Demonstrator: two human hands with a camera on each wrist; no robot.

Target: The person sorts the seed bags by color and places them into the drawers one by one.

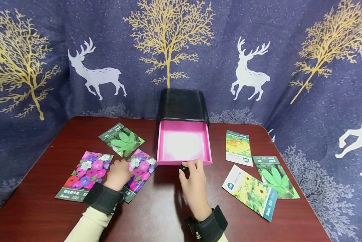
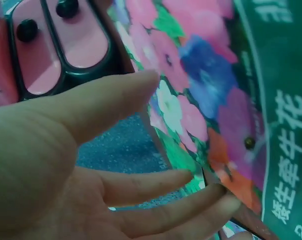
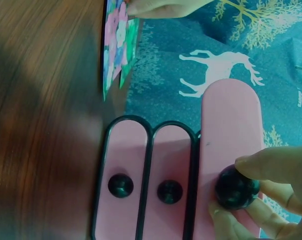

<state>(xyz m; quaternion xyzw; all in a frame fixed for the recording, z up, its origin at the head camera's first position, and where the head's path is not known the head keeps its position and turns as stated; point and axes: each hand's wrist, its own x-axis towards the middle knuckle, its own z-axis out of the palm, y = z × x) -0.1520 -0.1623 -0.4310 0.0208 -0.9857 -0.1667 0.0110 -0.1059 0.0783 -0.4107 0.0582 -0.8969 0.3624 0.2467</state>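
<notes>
My right hand [image 1: 194,185] pinches the round black knob [image 3: 236,187] on the front of a pulled-out pink drawer [image 1: 184,162]. The drawer belongs to a small black cabinet [image 1: 183,104], and its inside looks bare. Over on the left, my left hand [image 1: 119,174] is at a flower seed packet [image 1: 142,169] with pink, purple and white blooms. In the left wrist view its thumb and fingers are spread apart, fingertips right by the printed packet [image 2: 206,75]. A similar flower packet [image 1: 88,169] lies on the other side of that hand.
Farther back on the left is a green-leaf packet [image 1: 122,139]. At right lie a yellow flower packet [image 1: 238,146], a white-and-yellow one [image 1: 250,190] and another leaf packet [image 1: 276,176]. Two more pink drawers [image 3: 128,155] are closed below. A patterned cloth [image 1: 138,67] hangs behind the table [image 1: 156,218].
</notes>
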